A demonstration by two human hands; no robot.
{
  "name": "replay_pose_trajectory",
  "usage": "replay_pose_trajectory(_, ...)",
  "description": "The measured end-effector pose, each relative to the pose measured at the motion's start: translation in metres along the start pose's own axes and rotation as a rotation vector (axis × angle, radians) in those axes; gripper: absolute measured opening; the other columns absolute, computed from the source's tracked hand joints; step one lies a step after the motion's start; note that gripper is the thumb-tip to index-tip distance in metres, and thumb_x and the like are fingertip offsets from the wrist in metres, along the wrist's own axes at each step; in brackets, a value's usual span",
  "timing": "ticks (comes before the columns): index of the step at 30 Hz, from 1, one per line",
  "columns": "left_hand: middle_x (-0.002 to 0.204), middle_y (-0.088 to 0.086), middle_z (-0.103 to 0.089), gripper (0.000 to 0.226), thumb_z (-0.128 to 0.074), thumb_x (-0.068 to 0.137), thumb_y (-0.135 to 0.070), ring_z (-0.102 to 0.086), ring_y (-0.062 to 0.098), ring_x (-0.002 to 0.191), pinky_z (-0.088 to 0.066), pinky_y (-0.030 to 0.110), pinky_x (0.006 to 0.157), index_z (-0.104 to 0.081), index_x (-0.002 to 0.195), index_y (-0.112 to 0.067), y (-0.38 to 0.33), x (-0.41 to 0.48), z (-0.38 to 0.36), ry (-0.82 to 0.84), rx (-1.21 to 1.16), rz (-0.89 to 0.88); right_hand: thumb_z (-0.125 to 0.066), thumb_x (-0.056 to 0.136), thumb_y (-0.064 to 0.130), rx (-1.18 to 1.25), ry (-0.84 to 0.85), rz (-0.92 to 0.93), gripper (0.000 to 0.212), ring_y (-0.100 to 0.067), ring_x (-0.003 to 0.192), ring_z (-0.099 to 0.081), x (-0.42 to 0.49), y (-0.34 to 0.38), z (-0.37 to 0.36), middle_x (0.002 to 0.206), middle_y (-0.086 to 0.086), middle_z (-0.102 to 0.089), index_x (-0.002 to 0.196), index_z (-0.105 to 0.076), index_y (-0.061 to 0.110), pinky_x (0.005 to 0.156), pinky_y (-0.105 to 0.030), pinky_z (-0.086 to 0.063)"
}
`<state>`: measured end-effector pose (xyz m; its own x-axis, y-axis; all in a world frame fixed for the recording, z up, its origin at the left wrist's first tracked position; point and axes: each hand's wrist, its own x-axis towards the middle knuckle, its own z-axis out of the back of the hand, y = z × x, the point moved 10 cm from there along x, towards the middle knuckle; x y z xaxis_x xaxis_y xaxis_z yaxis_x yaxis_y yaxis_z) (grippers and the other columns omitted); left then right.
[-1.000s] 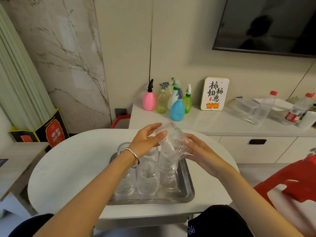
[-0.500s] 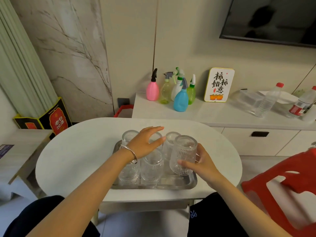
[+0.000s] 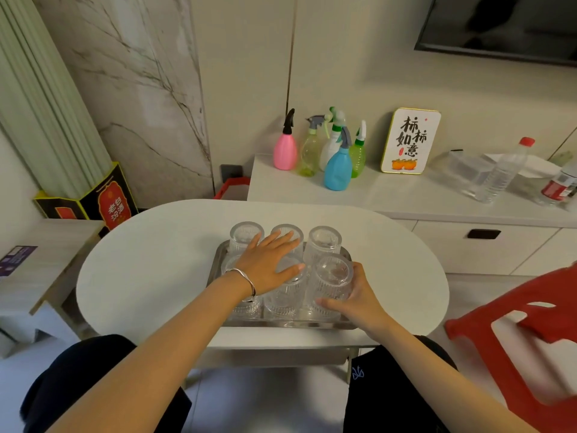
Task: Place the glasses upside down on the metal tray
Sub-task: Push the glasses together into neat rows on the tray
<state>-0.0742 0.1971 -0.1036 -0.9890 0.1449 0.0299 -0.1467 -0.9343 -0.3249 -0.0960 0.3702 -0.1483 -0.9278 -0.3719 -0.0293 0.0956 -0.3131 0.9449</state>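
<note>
A metal tray (image 3: 288, 323) sits on the white oval table (image 3: 150, 270) and holds several ribbed clear glasses standing upside down in two rows. My right hand (image 3: 356, 303) is wrapped around the front right glass (image 3: 329, 284), which stands inverted in the tray's front right corner. My left hand (image 3: 268, 264), with a silver bracelet on the wrist, lies flat with fingers spread over the tops of the middle glasses (image 3: 287, 295). It partly hides the front left glass. The back right glass (image 3: 323, 242) and back left glass (image 3: 245, 235) stand uncovered.
Behind the table a white sideboard (image 3: 406, 195) carries several coloured spray bottles (image 3: 337, 167), a framed sign (image 3: 409, 140), water bottles (image 3: 502, 175) and a clear box. A red plastic stool (image 3: 515, 335) stands at the right. A low side table (image 3: 37, 260) is at the left.
My right hand turned the glass upside down and lowered it from above the tray into the front right corner. My left hand let go of it and flattened over the middle glasses.
</note>
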Motion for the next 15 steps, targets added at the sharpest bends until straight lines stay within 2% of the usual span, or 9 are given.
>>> replay_pose_trajectory(2,0.157,-0.007,-0.01,0.062,-0.03,0.089,-0.057,0.001,0.012,0.144,0.007,0.04,0.115,-0.012,0.143,-0.034,0.0,0.0,-0.001,0.003,-0.003,-0.003,-0.087,0.06,0.011,-0.009,0.006,-0.005,0.072,-0.007,0.106,-0.055,0.001,-0.002,-0.001,0.114,0.001,-0.054,0.112,-0.039,0.022,0.084,-0.019,-0.043)
replay_pose_trajectory(7,0.157,-0.006,-0.01,0.062,-0.029,0.089,-0.058,0.0,0.013,0.144,0.005,0.042,0.115,-0.011,0.143,-0.035,0.002,0.001,-0.003,0.012,0.004,-0.002,-0.088,0.06,0.018,-0.023,0.022,-0.033,0.073,-0.009,0.108,-0.055,0.005,-0.009,-0.004,0.115,0.003,-0.054,0.112,-0.037,0.025,0.088,-0.028,-0.047)
replay_pose_trajectory(12,0.157,-0.006,-0.011,0.062,-0.03,0.089,-0.058,-0.001,0.014,0.144,0.005,0.041,0.115,-0.012,0.143,-0.034,0.001,0.001,-0.003,0.004,0.007,-0.002,-0.089,0.06,0.018,-0.02,0.022,-0.054,0.077,-0.016,0.114,-0.054,0.006,-0.013,-0.004,0.12,-0.003,-0.053,0.116,-0.036,0.018,0.099,-0.035,-0.044)
replay_pose_trajectory(13,0.157,-0.005,-0.012,0.062,-0.031,0.089,-0.057,-0.001,0.014,0.144,0.005,0.041,0.115,-0.014,0.143,-0.033,0.0,0.0,-0.002,-0.002,-0.007,-0.005,-0.089,0.06,0.018,-0.023,0.025,-0.057,0.077,-0.016,0.115,-0.054,0.006,-0.013,-0.005,0.12,-0.003,-0.053,0.117,-0.036,0.018,0.098,-0.033,-0.045)
replay_pose_trajectory(15,0.156,-0.005,-0.016,0.061,-0.038,0.088,-0.054,-0.002,0.013,0.144,0.002,0.041,0.116,-0.022,0.142,-0.031,-0.003,-0.001,0.009,-0.077,-0.101,-0.022,-0.088,0.062,0.018,-0.04,0.031,-0.047,0.077,-0.015,0.115,-0.054,0.005,-0.011,-0.006,0.119,0.001,-0.053,0.119,-0.035,0.018,0.089,-0.021,-0.045)
